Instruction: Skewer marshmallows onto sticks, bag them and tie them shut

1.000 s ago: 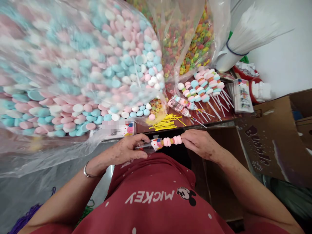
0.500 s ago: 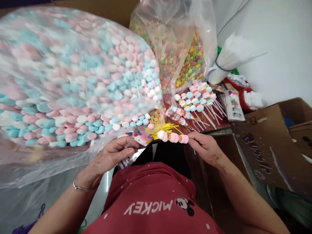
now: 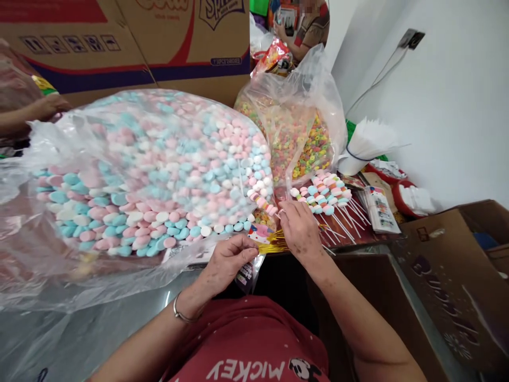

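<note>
My left hand (image 3: 229,260) pinches a small printed plastic bag (image 3: 245,277), its lower part hanging below the fingers. With closed fingers, my right hand (image 3: 300,229) grips the stick end of a marshmallow skewer (image 3: 263,203), mostly pink with some orange pieces, tilted up to the left. Yellow twist ties (image 3: 275,243) lie between my hands at the table edge. Right of my right hand, finished marshmallow skewers (image 3: 328,191) lie piled with their white sticks toward me. The large clear bag of pink, blue and white marshmallows (image 3: 167,175) fills the left side.
Behind the skewers stands a clear bag of colourful candy rings (image 3: 312,143). A white cup of sticks (image 3: 352,162), red baskets (image 3: 413,199) and a stack of printed bags (image 3: 380,209) are at right. Cardboard boxes (image 3: 445,281) flank the table. Another person's hand (image 3: 45,109) shows far left.
My right hand has moved the skewer up and left, turning its tip away from me. The left hand still holds the printed bag. The view has tilted up, bringing other people into sight.
</note>
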`<state>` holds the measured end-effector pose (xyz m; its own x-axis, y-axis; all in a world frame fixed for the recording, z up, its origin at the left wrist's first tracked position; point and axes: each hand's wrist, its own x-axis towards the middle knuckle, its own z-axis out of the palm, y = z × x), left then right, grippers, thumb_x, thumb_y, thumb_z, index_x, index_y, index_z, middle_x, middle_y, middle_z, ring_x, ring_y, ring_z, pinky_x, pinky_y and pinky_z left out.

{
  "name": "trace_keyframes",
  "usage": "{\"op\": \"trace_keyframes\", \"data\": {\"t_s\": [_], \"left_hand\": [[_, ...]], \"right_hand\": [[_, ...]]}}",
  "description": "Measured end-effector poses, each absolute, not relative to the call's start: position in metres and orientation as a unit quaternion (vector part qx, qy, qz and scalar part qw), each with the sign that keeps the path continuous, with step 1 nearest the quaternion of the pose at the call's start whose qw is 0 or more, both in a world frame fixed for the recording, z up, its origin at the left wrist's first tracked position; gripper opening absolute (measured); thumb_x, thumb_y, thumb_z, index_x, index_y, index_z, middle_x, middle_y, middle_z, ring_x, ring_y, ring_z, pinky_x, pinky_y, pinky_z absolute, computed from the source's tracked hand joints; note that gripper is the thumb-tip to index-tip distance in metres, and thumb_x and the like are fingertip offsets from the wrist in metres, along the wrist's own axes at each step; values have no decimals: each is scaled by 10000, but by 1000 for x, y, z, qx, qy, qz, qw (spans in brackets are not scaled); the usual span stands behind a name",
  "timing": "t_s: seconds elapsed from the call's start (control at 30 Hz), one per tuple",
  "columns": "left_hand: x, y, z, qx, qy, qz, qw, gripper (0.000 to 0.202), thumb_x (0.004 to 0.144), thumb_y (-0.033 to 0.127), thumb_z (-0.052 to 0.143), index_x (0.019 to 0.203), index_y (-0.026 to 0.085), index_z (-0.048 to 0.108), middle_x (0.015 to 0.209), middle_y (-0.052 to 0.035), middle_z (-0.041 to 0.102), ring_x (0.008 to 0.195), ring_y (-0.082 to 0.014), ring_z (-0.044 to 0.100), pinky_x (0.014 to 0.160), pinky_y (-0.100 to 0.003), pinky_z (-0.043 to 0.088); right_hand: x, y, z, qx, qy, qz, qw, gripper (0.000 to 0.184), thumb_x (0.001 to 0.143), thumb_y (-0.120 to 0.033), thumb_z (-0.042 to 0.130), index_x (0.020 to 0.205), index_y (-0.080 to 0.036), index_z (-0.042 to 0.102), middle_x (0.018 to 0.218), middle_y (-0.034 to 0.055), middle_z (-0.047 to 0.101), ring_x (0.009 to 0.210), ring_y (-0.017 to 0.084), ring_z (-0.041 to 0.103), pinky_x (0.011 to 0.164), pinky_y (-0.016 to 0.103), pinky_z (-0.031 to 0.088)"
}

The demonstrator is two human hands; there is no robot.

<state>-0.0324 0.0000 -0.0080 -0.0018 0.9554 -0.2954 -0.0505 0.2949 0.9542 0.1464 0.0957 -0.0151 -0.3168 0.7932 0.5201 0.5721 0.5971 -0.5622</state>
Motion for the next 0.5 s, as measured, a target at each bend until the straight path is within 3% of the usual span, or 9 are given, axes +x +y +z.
{"op": "trace_keyframes", "data": {"t_s": [0.1,0.23,0.33,0.43,0.5], "left_hand": [[-33,-2,-6,441,574,410,554,240,802,393,668,776,157,628,643,12,600,543,-99,498,512,-223,407],[-31,-3,-8,488,577,403,517,220,832,382,637,790,166,626,692,5,619,603,-116,528,563,-236,440],[-30,-8,-11,534,572,380,493,191,873,344,602,795,170,616,733,-11,640,678,-140,569,635,-258,481],[-32,-13,-6,586,545,387,458,145,906,273,583,1020,185,596,896,-38,651,796,-160,615,741,-288,524],[-34,-11,5,640,509,414,400,288,927,197,544,1214,212,520,1099,-76,607,908,-162,616,809,-301,530]], "right_hand": [[155,81,3,-329,-782,244,469,211,977,-238,433,1095,-189,601,1028,111,660,976,215,614,874,374,512],[163,64,17,-234,-830,274,427,193,937,-242,553,1120,-207,603,1083,93,633,1035,203,603,906,356,513],[162,63,14,-243,-840,272,402,132,946,-170,523,1019,-182,632,1000,76,631,966,175,600,860,311,508],[163,67,9,-226,-852,288,375,134,950,-144,518,933,-163,649,909,54,627,893,156,584,815,278,487],[165,70,8,-205,-859,300,361,137,952,-152,522,934,-155,658,905,54,619,884,154,570,806,275,474]]}}
